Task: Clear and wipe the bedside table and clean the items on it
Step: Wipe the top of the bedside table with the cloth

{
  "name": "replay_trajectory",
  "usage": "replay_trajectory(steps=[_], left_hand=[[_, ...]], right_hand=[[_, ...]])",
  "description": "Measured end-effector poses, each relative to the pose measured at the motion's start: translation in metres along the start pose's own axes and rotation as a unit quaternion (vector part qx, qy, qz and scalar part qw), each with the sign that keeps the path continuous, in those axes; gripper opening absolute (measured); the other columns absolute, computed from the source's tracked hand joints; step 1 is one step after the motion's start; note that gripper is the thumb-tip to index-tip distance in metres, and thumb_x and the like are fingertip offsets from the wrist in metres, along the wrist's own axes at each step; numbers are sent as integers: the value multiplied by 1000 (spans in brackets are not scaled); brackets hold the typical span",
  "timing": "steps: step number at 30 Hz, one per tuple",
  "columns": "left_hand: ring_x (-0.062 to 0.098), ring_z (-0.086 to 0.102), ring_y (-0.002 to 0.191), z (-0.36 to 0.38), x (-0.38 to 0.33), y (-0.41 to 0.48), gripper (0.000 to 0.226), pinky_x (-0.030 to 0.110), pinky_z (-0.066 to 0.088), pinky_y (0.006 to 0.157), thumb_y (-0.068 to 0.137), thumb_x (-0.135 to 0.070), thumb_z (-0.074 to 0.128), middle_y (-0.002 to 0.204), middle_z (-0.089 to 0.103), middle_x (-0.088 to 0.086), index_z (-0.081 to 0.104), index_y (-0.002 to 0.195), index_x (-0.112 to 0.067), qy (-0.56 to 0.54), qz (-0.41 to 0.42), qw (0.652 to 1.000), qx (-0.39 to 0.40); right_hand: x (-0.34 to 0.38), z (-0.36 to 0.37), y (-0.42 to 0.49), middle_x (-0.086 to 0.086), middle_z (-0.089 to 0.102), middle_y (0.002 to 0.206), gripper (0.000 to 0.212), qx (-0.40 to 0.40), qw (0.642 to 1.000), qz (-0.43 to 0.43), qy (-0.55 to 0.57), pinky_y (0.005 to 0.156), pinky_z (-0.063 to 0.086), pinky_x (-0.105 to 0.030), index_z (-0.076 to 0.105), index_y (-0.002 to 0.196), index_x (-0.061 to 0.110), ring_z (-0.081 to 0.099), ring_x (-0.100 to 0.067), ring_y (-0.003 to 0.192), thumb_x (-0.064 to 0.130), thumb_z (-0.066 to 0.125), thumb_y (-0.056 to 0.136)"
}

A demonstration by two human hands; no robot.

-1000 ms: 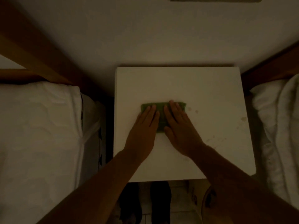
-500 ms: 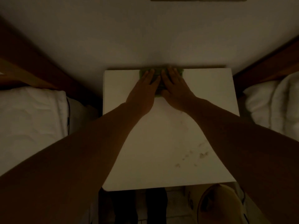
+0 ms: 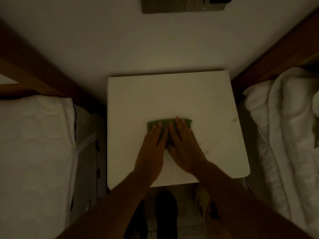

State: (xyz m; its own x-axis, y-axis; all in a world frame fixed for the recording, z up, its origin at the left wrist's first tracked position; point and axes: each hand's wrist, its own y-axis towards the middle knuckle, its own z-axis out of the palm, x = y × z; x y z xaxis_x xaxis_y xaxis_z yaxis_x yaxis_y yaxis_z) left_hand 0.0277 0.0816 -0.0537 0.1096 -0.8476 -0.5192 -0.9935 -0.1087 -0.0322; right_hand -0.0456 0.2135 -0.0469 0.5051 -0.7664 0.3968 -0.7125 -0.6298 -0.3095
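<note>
A white square bedside table (image 3: pixel 138 94) stands against the wall between two beds. A folded green cloth (image 3: pixel 164 122) lies flat near the middle of its top. My left hand (image 3: pixel 151 149) and my right hand (image 3: pixel 185 147) lie side by side on the cloth, fingers straight, pressing it down; most of the cloth is hidden under them. Small brownish stains (image 3: pixel 234 120) mark the right part of the tabletop.
A bed with white sheets (image 3: pixel 34 152) stands to the left and a bed with a rumpled white duvet (image 3: pixel 284 135) to the right, each with a wooden headboard (image 3: pixel 32 73). A wall panel (image 3: pixel 183 5) sits above. Below the table's front edge are dark shoes (image 3: pixel 165 211) and a round bin (image 3: pixel 203 200).
Both hands pushed the cloth to the table's back edge by the wall, then drew it back toward me to the middle of the top.
</note>
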Motion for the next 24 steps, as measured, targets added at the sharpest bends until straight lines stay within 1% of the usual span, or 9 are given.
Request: replay_trajectory(steps=[2, 5, 8, 11, 13, 16, 19, 21, 24], left_hand=[[36, 27, 141, 8, -11, -26, 62, 50, 31, 112, 86, -5, 67, 151, 35, 20, 42, 142, -2, 4, 3, 1000, 9], [34, 26, 144, 16, -26, -62, 81, 51, 34, 112, 78, -5, 78, 155, 29, 18, 35, 146, -5, -10, 15, 998, 52], [29, 19, 147, 20, -39, -91, 91, 49, 34, 113, 75, -7, 81, 159, 23, 13, 29, 150, -9, -13, 14, 995, 97], [27, 20, 147, 24, -54, -107, 86, 49, 40, 109, 77, -11, 80, 158, 26, 11, 33, 148, -10, -18, 14, 993, 113], [30, 24, 146, 28, -63, -109, 79, 50, 43, 106, 78, -12, 78, 157, 29, 12, 37, 146, -8, -11, 20, 993, 119], [33, 29, 143, 31, -73, -101, 74, 49, 44, 105, 80, -15, 75, 155, 31, 13, 41, 144, -7, 8, 53, 989, 136], [31, 28, 144, 34, -83, -85, 72, 45, 43, 107, 82, -21, 73, 156, 30, 11, 40, 145, -10, 23, 69, 986, 153], [30, 24, 145, 39, -91, -68, 70, 45, 40, 109, 86, -22, 69, 157, 27, 9, 36, 147, -11, 18, 75, 985, 154], [32, 19, 146, 46, -105, -39, 65, 47, 34, 113, 92, -30, 61, 157, 25, 12, 35, 147, -9, 13, 77, 985, 154]], right_hand=[[4, 14, -32, -7, -11, 161, 67, -2, 999, 28, 19, 120, 3, -43, 2, 154, 16, -15, -24, 148, 43, 26, 98], [7, 29, -74, -7, -10, 161, 69, -4, 998, 59, 27, 120, 8, -45, 3, 154, 16, -11, -26, 149, 41, 34, 98], [7, 37, -111, -3, -19, 161, 70, 12, 997, 73, 28, 119, 2, -42, -11, 152, 23, -19, -20, 147, 43, 30, 98], [8, 39, -137, -2, -24, 159, 69, 35, 994, 94, 31, 121, 0, -42, -11, 153, 21, -24, -18, 146, 43, 24, 97], [9, 36, -146, -4, -26, 158, 67, 45, 992, 116, 36, 122, -2, -42, -10, 152, 19, -27, -18, 145, 46, 15, 96], [7, 31, -151, -3, -29, 156, 68, 33, 984, 167, 43, 121, -8, -40, -14, 150, 19, -28, -18, 144, 50, 5, 93], [-2, 26, -149, -7, -24, 158, 68, 14, 980, 197, 39, 121, -7, -42, -11, 151, 16, -24, -22, 146, 48, 7, 94], [-15, 22, -144, -9, -22, 158, 67, 5, 977, 211, 38, 121, -4, -44, -9, 151, 14, -23, -24, 146, 46, 8, 94], [-37, 10, -129, -10, -22, 158, 66, -10, 976, 214, 30, 121, -5, -43, -7, 152, 13, -23, -24, 146, 43, 9, 95]])
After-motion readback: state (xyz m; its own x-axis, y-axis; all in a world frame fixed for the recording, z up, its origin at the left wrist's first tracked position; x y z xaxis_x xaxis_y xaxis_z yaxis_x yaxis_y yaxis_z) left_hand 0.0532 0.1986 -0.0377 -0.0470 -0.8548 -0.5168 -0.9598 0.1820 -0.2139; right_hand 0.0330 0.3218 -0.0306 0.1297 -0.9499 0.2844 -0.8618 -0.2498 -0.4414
